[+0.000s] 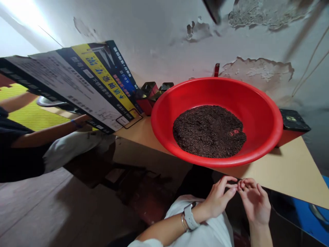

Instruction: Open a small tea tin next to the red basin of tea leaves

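– Left hand (218, 200) and right hand (255, 204): where were they in the head view?

– Low in the picture, below the table's near edge. Both were raised with fingers loosely curled, and their fingertips met in the middle. Nothing showed between them. Whether they pinched some small thing, I could not tell. A pale watch (189, 215) sat on the left wrist.

– And the red basin (267, 113)?

– It stood just above and beyond the hands, apart from them, with its near rim jutting over the table's edge. A flat heap of dark grains (209, 132) lay in its bottom.

– What of the surface and the room?

– It was a tan table (290, 171), set against a grey wall (164, 37) whose paint was peeling in patches. Red tins (147, 94) with black lids stood behind the basin on its left. A black-lidded box (293, 123) stood just beside it on the right, partly hidden.

– Was anyone else there?

– At the left, a co-worker's forearm (51, 132) reached under a big printed carton (77, 80), which was tilted over the table's left end.
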Available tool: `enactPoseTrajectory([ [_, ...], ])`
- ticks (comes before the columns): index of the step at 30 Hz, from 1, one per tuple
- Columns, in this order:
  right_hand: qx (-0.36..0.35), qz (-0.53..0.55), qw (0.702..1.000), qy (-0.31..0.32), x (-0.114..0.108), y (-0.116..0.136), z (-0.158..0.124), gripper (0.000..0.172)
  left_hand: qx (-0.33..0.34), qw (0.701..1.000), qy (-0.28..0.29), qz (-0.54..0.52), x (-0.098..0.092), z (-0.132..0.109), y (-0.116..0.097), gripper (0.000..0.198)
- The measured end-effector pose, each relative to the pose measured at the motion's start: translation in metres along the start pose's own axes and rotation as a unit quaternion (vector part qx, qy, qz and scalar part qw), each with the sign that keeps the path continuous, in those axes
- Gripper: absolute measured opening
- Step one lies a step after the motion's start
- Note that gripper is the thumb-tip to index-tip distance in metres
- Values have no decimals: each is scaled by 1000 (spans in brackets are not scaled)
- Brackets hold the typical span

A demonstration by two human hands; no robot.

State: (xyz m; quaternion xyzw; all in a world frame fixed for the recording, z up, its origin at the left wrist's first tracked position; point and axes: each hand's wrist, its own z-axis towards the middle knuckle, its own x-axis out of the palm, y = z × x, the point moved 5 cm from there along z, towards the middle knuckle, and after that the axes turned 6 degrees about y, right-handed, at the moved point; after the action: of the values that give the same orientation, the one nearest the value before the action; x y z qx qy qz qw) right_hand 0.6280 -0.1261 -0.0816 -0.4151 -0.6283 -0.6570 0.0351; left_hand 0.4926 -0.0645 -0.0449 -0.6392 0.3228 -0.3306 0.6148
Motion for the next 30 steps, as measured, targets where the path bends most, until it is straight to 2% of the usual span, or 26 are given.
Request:
enactPoseTrajectory([
  [10, -1, -37, 999, -21, -3, 0, -2, 32, 3, 1000, 21, -11, 6, -1, 3, 44],
  [21, -5, -94, 994, -52, -13, 10, -3, 32, 54, 993, 96, -29, 13, 6, 4, 41],
  [26, 4, -131, 988, -87, -21, 15, -1, 35, 61, 983, 173, 1, 5, 0, -16, 43],
  [30, 11, -144, 984, -101, -22, 10, 9, 37, 69, 966, 251, 2, -19, -23, -55, 44],
])
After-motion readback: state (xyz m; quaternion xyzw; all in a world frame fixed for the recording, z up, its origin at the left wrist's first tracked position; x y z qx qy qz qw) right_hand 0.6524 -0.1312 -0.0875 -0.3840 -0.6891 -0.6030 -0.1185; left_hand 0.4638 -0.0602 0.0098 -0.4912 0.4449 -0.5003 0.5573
